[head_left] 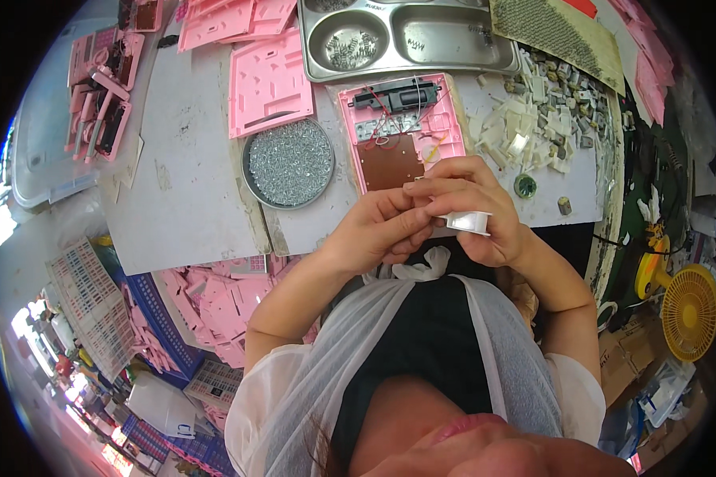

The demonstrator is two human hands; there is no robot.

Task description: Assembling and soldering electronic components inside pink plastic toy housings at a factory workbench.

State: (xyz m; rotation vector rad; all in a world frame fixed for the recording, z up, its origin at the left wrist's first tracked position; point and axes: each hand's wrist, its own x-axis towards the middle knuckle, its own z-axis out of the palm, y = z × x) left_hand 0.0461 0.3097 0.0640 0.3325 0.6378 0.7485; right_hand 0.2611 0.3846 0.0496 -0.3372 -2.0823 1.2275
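Observation:
My right hand point(485, 203) is closed round a small glossy white plastic part point(468, 222), which shows between its fingers. Close against it, my left hand point(386, 226) has thumb and fingers pinched together; whatever lies between those fingertips is hidden. Both hands meet above the table's near edge. Just beyond them lies an open pink plastic casing point(455, 119) with a brown board point(390, 163), a black module point(398, 95) and thin red and white wires in it.
Left of the casing stands a round dish of small screws point(290, 163), below a pink panel point(266, 87). A metal compartment tray point(453, 40) sits at the back. White plastic pieces point(517, 135) lie heaped right. A yellow fan point(690, 312) stands far right.

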